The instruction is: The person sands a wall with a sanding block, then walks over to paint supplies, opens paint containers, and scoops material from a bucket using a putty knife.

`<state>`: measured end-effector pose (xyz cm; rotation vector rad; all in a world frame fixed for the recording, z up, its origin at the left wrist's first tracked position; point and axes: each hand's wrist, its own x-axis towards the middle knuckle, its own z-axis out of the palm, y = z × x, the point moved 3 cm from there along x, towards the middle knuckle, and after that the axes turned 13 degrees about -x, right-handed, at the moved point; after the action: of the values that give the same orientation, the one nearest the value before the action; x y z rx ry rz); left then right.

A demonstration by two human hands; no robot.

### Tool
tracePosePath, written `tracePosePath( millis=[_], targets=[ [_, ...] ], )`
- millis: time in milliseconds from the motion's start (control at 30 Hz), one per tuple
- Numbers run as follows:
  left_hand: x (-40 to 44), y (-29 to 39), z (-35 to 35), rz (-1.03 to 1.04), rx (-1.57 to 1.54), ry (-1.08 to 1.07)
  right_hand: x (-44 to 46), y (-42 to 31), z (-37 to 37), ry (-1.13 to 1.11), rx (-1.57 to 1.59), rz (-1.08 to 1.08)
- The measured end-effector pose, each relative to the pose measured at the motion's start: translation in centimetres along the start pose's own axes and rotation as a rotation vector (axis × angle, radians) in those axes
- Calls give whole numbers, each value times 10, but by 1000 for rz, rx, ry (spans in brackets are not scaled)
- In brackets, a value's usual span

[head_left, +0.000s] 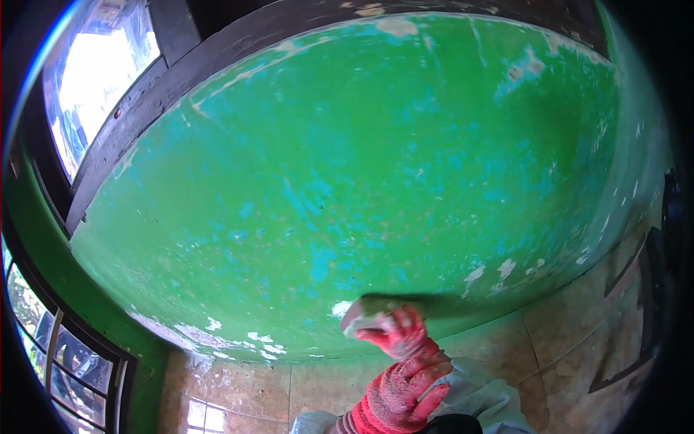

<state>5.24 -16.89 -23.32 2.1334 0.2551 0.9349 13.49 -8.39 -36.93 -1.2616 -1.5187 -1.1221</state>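
My right hand (399,332), in a red glove dusted with pale powder, is closed around a pale block (360,318). The block lies against the lower part of a green wall (434,181) and casts a dark shadow to its right. Nearer to me, my left hand (406,393), also in a dusty red glove, is beside the right wrist, its thumb and fingers apart and no object visible in it. Whether the two gloves touch is unclear. Blue and whitish patches show through the green paint.
Dark wooden trim (126,119) borders the wall's top and left, beside a bright window (97,79). Another window (79,365) stands lower left. Brown floor tiles (253,387) meet the wall's base. Pale clothing (491,398) shows at the bottom; a dark frame (647,311) is at right.
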Motion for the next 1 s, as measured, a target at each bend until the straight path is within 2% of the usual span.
tracePosePath(
  millis=[33,67,100,133,200,233,300,333,367,400,433,467,500,600,633,733,767,800,867,900,933,1000],
  targets=[
    [0,2,-6,146,29,20,0,4,-1,-10,8,14],
    [-3,4,-10,287,59,43,6,25,-9,43,-29,196],
    [-9,2,-13,259,33,142,13,47,-19,100,-66,377],
    [-12,3,-17,268,15,151,20,65,-27,160,-107,556],
    [-18,3,-27,244,66,212,29,95,-34,173,-91,1102],
    [-22,8,-32,256,48,208,32,89,-35,181,-112,1094],
    [-28,14,-43,123,-142,257,42,69,-28,182,-117,1021],
    [-28,13,-47,136,-150,252,53,44,-26,137,-136,754],
    [-29,17,-51,333,8,257,60,11,-22,93,-152,490],
    [-31,20,-53,525,165,259,50,-16,-9,102,-164,489],
    [-33,18,-51,534,155,249,35,-46,14,-2,-187,307],
    [-34,13,-46,431,154,223,28,-65,28,-111,-210,129],
    [-35,10,-43,331,155,194,32,-70,27,-111,-228,137],
    [-32,19,-45,347,184,181,40,-70,18,21,-317,-199],
    [-32,20,-47,470,172,220,54,-47,7,-11,-236,-25],
    [-36,25,-57,536,229,261,85,9,-33,-10,-297,381],
    [-37,26,-55,342,80,284,90,23,-30,143,-167,571],
    [-36,30,-50,352,70,278,89,23,-31,148,-181,570],
    [-25,42,-48,329,-53,302,82,4,-22,-94,-265,351],
    [-23,33,-41,442,14,240,75,-7,-14,-110,-241,242],
    [-18,24,-37,445,16,220,62,-24,-2,-116,-221,99],
    [-17,17,-25,569,322,204,39,-48,12,-102,-197,-136]
  ],
)
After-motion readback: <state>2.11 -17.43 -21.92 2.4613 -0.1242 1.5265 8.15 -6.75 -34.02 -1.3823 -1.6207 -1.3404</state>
